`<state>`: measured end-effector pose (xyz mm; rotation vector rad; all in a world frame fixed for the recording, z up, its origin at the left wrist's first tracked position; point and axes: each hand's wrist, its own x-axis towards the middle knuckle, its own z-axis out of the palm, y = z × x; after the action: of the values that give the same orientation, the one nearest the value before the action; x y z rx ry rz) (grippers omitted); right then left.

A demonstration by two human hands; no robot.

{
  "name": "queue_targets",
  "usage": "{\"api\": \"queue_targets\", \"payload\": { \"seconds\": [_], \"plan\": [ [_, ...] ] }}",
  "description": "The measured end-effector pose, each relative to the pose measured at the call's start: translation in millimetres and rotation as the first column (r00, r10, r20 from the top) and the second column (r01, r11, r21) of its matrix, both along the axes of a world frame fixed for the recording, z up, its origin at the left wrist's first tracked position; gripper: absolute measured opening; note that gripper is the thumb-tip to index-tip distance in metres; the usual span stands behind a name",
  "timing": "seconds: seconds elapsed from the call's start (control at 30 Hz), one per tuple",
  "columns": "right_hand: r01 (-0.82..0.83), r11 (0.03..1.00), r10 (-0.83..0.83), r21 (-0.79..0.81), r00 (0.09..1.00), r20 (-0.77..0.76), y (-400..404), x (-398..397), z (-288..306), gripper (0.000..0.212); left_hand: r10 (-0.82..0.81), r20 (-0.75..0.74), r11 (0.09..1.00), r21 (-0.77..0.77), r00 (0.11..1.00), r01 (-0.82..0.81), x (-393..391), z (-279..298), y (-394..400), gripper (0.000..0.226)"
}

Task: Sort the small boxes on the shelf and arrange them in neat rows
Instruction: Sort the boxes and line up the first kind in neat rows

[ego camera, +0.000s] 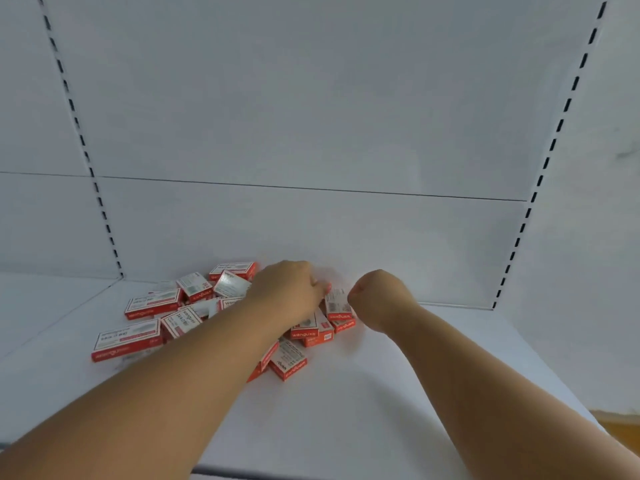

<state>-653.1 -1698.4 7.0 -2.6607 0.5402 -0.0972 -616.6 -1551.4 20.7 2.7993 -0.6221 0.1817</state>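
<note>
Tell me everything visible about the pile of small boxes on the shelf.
The pile of small boxes is a loose heap of flat red-and-white cartons, apparently cardboard, with printed labels. They lie at mixed angles, some overlapping, on the white shelf near its back wall. The left hand and right hand reach its right side.

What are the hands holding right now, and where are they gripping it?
It cannot be told. Both the left hand and right hand are at one small red-and-white cardboard box, but their fingers are hidden behind them.
</note>
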Motion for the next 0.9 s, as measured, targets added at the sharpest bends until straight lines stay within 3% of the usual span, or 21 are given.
{"api": "queue_targets", "payload": {
  "seconds": [0.13, 0.27, 0.33, 0.43, 0.57, 0.7, 0.9],
  "plan": [
    [-0.080, 0.997, 0.080, -0.007, 0.991, 0.112, -2.4, -4.4, 9.5, 0.020, 0.018, 0.138, 0.989, -0.147, 0.990, 0.003, -8.7, -2.4, 12.6, 0.021],
    [-0.316, 0.949, 0.303, 0.011, 0.920, 0.248, 11.2, -9.9, 14.4, 0.012, 0.040, 0.202, 0.970, -0.242, 0.978, 0.011, -27.3, 4.9, 31.8, 0.028],
    [-0.415, 0.910, 0.401, -0.007, 0.874, 0.273, 22.6, -15.2, 13.8, 0.010, 0.055, 0.198, 0.966, -0.260, 0.979, -0.002, -36.9, 1.9, 46.6, 0.028],
    [-0.471, 0.879, 0.473, -0.077, 0.840, 0.266, 38.4, -20.8, 10.5, 0.010, 0.038, 0.066, 0.966, -0.260, 0.997, -0.020, -49.5, -6.1, 69.4, 0.030],
    [-0.434, 0.875, 0.472, -0.212, 0.863, 0.181, 54.9, -26.4, 11.4, 0.018, -0.062, -0.072, 0.987, -0.150, 0.995, 0.050, -54.4, -5.7, 86.6, 0.039],
    [-0.319, 0.909, 0.355, -0.266, 0.929, 0.099, 71.0, -28.1, 6.9, 0.024, -0.171, -0.126, 0.985, -0.004, 0.977, 0.172, -46.5, 0.2, 96.0, 0.050],
    [-0.131, 0.976, 0.147, -0.173, 0.985, 0.086, 90.5, -32.7, 4.6, 0.034, -0.332, -0.022, 0.940, 0.082, 0.943, 0.332, -32.2, -5.9, 102.9, 0.045]
  ]
}}
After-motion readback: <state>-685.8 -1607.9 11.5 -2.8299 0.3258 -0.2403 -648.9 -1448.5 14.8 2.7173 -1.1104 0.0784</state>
